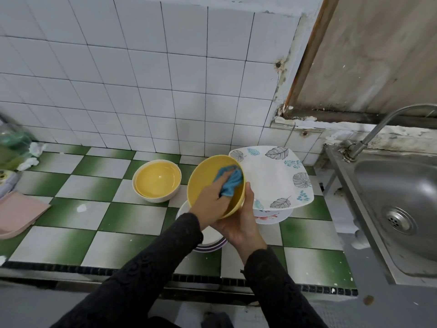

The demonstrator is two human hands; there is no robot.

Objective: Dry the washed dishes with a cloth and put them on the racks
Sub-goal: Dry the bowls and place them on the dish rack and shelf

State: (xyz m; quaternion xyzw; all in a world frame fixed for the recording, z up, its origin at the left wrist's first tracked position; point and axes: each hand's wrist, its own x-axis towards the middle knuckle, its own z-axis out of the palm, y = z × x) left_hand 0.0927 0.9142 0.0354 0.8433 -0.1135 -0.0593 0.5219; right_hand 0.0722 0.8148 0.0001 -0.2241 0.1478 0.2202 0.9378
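Currently, the yellow bowl [208, 176] is held tilted above the tiled counter [106, 216], just beside a leaf-patterned plate [272, 181]. The right hand [241, 226] cups it from beneath, thumb against the rim. The left hand [212, 200] is inside it, fingers clutching a blue cloth [230, 183] against the inner wall. A second bowl [157, 181] stands on the counter to the left.

Yellow bowl [208, 176], blue cloth [230, 182], green-and-white checked counter [94, 183]
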